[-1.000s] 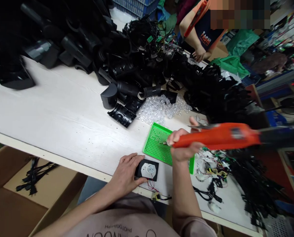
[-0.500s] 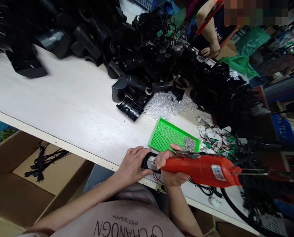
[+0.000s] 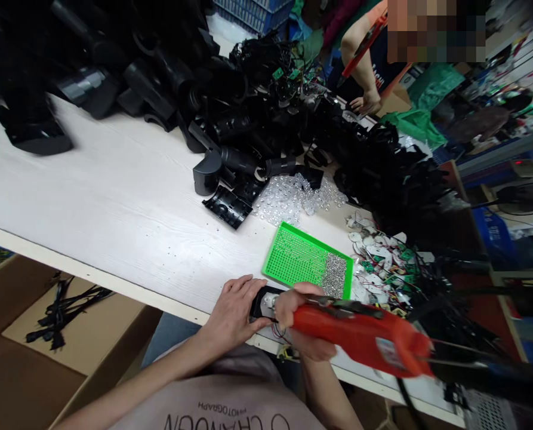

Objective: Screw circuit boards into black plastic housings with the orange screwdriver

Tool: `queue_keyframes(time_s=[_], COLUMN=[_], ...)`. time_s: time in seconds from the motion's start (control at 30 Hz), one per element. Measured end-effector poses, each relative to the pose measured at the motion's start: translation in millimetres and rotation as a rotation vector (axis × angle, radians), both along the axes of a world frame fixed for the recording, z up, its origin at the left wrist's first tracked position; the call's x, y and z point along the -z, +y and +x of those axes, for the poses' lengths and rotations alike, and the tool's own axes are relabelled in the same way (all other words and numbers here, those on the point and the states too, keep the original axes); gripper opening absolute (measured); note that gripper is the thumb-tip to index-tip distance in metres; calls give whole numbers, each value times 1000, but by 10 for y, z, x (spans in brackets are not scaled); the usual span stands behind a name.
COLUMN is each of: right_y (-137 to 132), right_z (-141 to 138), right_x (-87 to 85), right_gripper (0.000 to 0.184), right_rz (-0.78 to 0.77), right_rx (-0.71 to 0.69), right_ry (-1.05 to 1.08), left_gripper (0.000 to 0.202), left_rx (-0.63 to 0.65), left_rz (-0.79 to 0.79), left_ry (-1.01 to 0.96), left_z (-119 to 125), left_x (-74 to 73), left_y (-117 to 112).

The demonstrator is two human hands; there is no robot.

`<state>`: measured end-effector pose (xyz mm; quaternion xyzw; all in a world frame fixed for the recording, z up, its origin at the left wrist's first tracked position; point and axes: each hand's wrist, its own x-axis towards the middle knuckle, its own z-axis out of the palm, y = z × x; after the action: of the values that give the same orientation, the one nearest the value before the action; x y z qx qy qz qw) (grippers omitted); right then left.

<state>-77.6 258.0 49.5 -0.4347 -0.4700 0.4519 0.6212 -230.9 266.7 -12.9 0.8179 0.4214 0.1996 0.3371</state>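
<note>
My left hand (image 3: 231, 315) lies on the left side of a small black square part (image 3: 262, 301) with a white round centre, pressing it to the white table (image 3: 114, 197) near the front edge. My right hand (image 3: 299, 325) grips an orange electric screwdriver (image 3: 364, 340), whose tip end points down at that part. The tip itself is hidden behind my fingers. Just beyond lies a green perforated tray (image 3: 299, 260) with a patch of small silver screws (image 3: 334, 276) at its right end.
A heap of black plastic housings (image 3: 212, 101) covers the far side of the table. Clear plastic lenses (image 3: 293, 197) lie behind the tray; small circuit boards with wires (image 3: 387, 257) lie to its right. Another person's hand (image 3: 365, 103) works at the far side. A cardboard box (image 3: 37, 340) stands below left.
My right hand has brought the screwdriver from above the green tray down to the black part, and it now tilts more steeply. My left hand has stayed on the part.
</note>
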Motion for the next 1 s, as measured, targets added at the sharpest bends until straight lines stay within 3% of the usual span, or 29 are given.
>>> queue_keyframes(time_s=[0.13, 0.3, 0.43, 0.7, 0.77, 0.87, 1.0], right_y=[417, 968, 1034, 1001, 1010, 913, 475], right_z=[329, 570, 563, 539, 525, 497, 385], right_x=[-120, 77, 234, 294, 204, -95, -467], right_gripper=[69, 66, 62, 54, 56, 62, 66], right_rz=[238, 169, 165, 157, 132, 150, 190], right_rx=[182, 255, 214, 152, 166, 259, 220], right_ry=[-9, 5, 36, 1, -44, -39, 122], left_gripper=[69, 48, 45, 43, 43, 43, 43], left_rx=[19, -9, -13, -5, -7, -6, -16], left_rz=[17, 0, 11, 20, 13, 9, 14], left_ry=[-15, 16, 20, 40, 45, 46, 47], left_z=[-20, -21, -3, 3, 8, 16, 26], left_x=[-14, -67, -99, -104, -109, -109, -90], left_y=[10, 32, 40, 47, 51, 51, 43])
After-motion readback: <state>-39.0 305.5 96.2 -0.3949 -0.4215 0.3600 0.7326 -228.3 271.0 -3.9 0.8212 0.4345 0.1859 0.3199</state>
